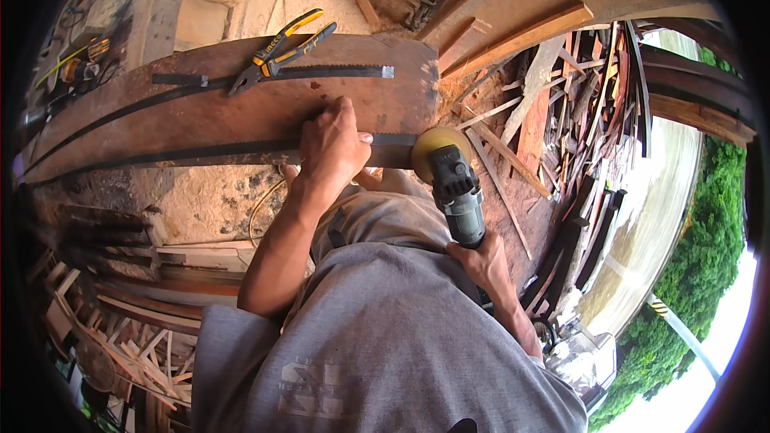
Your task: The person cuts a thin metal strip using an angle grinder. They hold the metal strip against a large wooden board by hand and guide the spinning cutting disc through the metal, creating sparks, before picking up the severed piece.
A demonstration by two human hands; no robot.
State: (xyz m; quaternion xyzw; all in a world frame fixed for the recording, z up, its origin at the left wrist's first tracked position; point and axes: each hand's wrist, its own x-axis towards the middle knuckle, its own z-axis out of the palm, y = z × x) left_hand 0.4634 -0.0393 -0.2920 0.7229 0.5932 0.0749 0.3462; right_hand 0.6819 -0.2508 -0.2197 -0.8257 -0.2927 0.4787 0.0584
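A long dark toothed saw blade point(241, 149) runs along the near edge of a thick brown wooden plank point(385, 104). My left hand point(335, 144) is closed over this blade, its thumb pointing right and its fingertips partly hidden. On the right, my right hand point(481, 261) grips the rear of an angle grinder point(461, 200). The grinder's yellowish disc point(437, 148) is at the blade's right end, by the plank's corner; I cannot tell whether they touch. Farther back lie another toothed strip point(337, 72) with a pale tip and yellow-and-black pliers point(277, 52) with spread handles.
A short dark strip point(180, 79) lies at the plank's far left. Scrap wood sticks point(589, 104) are heaped on the right, beside leaning boards point(521, 36). A yellow-and-black power tool point(80, 70) sits at far left. Stacked lumber point(152, 289) fills the lower left.
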